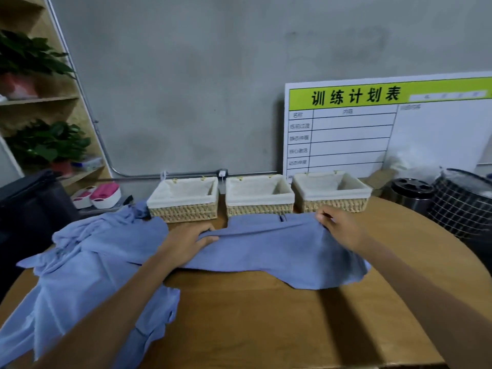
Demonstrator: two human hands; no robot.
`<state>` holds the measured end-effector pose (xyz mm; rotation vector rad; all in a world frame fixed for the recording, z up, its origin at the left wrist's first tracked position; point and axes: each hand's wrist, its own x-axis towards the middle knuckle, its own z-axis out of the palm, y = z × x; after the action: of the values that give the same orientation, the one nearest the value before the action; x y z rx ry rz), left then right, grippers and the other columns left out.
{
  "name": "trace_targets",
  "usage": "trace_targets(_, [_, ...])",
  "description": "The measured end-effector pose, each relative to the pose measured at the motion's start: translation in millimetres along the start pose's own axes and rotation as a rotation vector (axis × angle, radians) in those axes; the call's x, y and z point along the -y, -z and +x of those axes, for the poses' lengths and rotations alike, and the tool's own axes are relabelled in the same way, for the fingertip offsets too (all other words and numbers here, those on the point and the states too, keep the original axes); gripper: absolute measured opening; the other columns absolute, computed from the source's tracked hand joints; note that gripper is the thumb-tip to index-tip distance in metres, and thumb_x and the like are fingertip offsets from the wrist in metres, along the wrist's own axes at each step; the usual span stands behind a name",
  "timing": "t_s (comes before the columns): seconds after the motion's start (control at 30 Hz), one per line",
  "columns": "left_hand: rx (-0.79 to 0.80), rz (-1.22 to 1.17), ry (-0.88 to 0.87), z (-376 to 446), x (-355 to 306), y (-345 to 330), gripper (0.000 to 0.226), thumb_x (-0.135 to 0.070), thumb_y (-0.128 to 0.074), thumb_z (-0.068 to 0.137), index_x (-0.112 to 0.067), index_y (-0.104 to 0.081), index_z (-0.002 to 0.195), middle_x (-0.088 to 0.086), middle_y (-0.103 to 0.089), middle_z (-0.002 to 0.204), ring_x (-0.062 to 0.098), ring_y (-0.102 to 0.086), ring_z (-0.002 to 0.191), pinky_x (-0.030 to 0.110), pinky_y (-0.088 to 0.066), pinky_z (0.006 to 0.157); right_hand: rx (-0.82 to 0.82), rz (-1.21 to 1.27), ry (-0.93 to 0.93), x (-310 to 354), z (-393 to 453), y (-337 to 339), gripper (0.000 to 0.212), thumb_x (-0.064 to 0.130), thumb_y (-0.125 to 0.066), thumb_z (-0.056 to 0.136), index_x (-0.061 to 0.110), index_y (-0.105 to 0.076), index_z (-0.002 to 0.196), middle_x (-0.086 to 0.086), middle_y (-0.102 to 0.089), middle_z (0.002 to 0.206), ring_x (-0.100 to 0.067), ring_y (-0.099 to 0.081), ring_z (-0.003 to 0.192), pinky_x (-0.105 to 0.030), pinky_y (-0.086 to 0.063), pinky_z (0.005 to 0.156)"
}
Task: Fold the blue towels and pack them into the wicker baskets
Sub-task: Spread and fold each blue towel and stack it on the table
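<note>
Blue towel spread mid-frame on table, long axis left-right. Left hand pinches its left end, right hand grips upper-right corner. Baskets just above, empty; right hand nearer.

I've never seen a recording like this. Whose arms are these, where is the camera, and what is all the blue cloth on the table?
There is no machine here: a person wears a camera on the head, looking down at their own arms. The left hand and right hand each grip an end of a blue towel spread on the wooden table. More blue towels lie rumpled in a heap at the left. Behind stand three lined wicker baskets, with no towels in them yet.
</note>
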<state>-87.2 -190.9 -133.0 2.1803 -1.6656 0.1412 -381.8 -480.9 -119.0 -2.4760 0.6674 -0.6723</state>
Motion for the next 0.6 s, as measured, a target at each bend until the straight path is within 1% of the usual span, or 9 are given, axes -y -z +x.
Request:
trace_targets(0.1, [0.050,-0.072,-0.037,7,-34,-30,0.014,-0.042,-0.053,0.102,-0.034,-0.059,0.093,-0.008,-0.062,0.082,0.009,-0.056,0.071,0.033,-0.045,0.065,0.069,-0.289,-0.079,-20,-22,-1,0.030,0.022,-0.049,0.101,0.032,-0.040,0.074,0.003,-0.057,0.083,-0.027,-0.056,0.081,-0.040,-0.040,0.070])
trace_targets(0.17, [0.076,-0.094,-0.065,14,-56,-59,0.017,-0.041,-0.052,0.102,-0.029,-0.063,0.096,-0.006,-0.064,0.083,0.010,-0.057,0.071,0.036,-0.046,0.065,0.042,-0.425,-0.051,-13,-33,-18,0.019,0.033,-0.047,0.102,0.033,-0.045,0.083,0.003,-0.057,0.098,-0.027,-0.057,0.095,-0.037,-0.038,0.076])
trace_targets(0.2, [0.076,-0.094,-0.076,17,-66,-71,0.019,-0.042,-0.051,0.101,-0.028,-0.064,0.098,-0.006,-0.065,0.084,0.010,-0.057,0.072,0.036,-0.046,0.065,0.013,-0.416,0.003,-6,-36,-29,0.014,0.037,-0.046,0.102,0.031,-0.051,0.091,0.002,-0.057,0.104,-0.026,-0.055,0.099,-0.038,-0.038,0.079])
trace_targets(0.23, [0.071,-0.080,-0.088,19,-74,-82,0.022,-0.044,-0.050,0.101,-0.028,-0.064,0.098,-0.006,-0.065,0.084,0.009,-0.057,0.072,0.035,-0.046,0.064,0.004,-0.357,0.079,2,-38,-42,0.016,0.039,-0.048,0.101,0.027,-0.056,0.098,0.001,-0.058,0.107,-0.025,-0.055,0.100,-0.037,-0.037,0.078])
trace_targets(0.3, [0.065,-0.013,-0.122,20,-84,-93,0.025,-0.045,-0.048,0.101,-0.025,-0.063,0.098,-0.005,-0.063,0.083,0.011,-0.056,0.070,0.033,-0.042,0.059,0.100,-0.228,0.209,15,-44,-66,0.024,0.044,-0.050,0.098,0.023,-0.060,0.102,0.001,-0.060,0.105,-0.023,-0.053,0.097,-0.034,-0.032,0.074])
trace_targets(0.37, [0.068,0.087,-0.175,16,-80,-96,0.034,-0.049,-0.040,0.100,-0.023,-0.063,0.098,-0.004,-0.063,0.084,0.014,-0.056,0.069,0.029,-0.036,0.054,0.209,-0.232,0.303,15,-52,-89,0.030,0.051,-0.049,0.094,0.025,-0.059,0.104,0.004,-0.056,0.107,-0.019,-0.047,0.098,-0.035,-0.030,0.074])
trace_targets(0.43, [0.090,0.122,-0.189,8,-65,-91,0.043,-0.054,-0.031,0.097,-0.023,-0.061,0.096,-0.004,-0.059,0.078,0.014,-0.054,0.066,0.030,-0.037,0.053,0.182,-0.231,0.305,4,-54,-103,0.023,0.046,-0.054,0.094,0.026,-0.060,0.104,0.007,-0.054,0.109,-0.017,-0.044,0.101,-0.035,-0.029,0.075])
trace_targets(0.5, [0.107,0.119,-0.132,-3,-42,-87,0.042,-0.058,-0.030,0.097,-0.026,-0.056,0.093,-0.008,-0.053,0.073,0.011,-0.051,0.062,0.035,-0.042,0.055,0.098,-0.177,0.270,-7,-55,-104,0.014,0.040,-0.059,0.094,0.026,-0.062,0.098,0.010,-0.056,0.104,-0.015,-0.044,0.099,-0.032,-0.029,0.076])
trace_targets(0.6, [0.102,0.113,-0.082,-17,-20,-77,0.036,-0.066,-0.031,0.093,-0.035,-0.048,0.089,-0.013,-0.047,0.069,0.010,-0.051,0.062,0.036,-0.043,0.057,0.071,-0.228,0.267,-14,-54,-99,0.012,0.036,-0.061,0.095,0.025,-0.063,0.097,0.011,-0.059,0.104,-0.017,-0.051,0.098,-0.030,-0.030,0.075])
